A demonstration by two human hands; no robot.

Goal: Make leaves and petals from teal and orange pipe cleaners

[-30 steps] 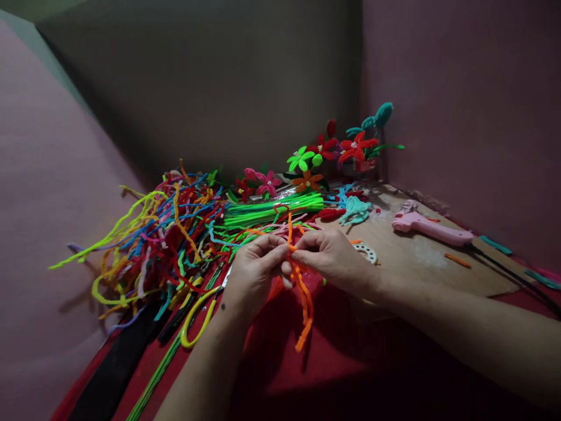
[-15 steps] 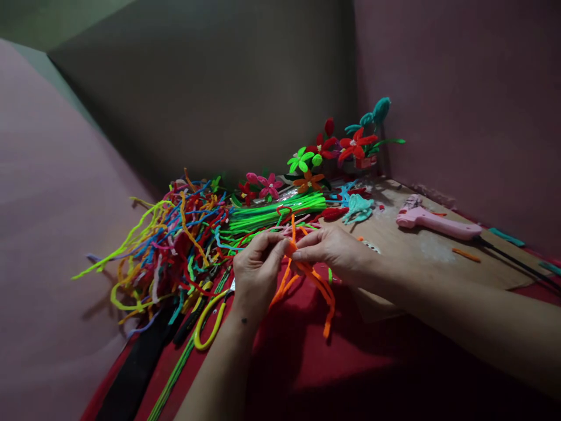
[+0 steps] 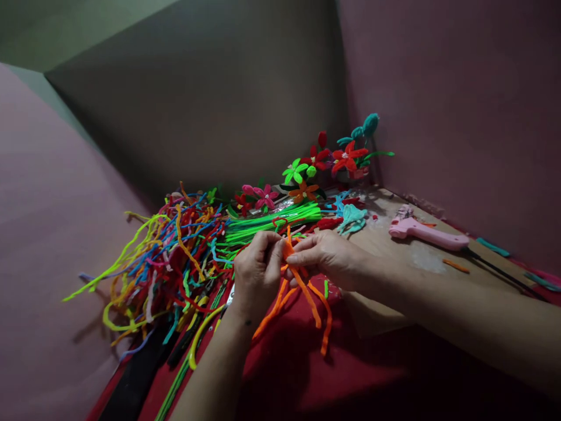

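Observation:
Near the middle of the view, my left hand pinches a bunch of orange pipe cleaners from the left. My right hand grips the same bunch from the right, its fingertips close to those of my left hand. Several orange strands hang below my hands over the red cloth, and a short end sticks up between them. The point where the strands meet is partly hidden by my fingers. Yellow-handled scissors lie beside my left wrist, partly covered by it.
A tangled multicoloured pile of pipe cleaners lies left, with a green bundle behind my hands. Fuzzy flowers stand at the back. A pink glue gun rests on a brown board at right. Walls rise behind.
The view has shifted, so the surroundings appear lower and slightly left. The hanging orange strands are spread wider apart. Both hands keep hold of the bunch.

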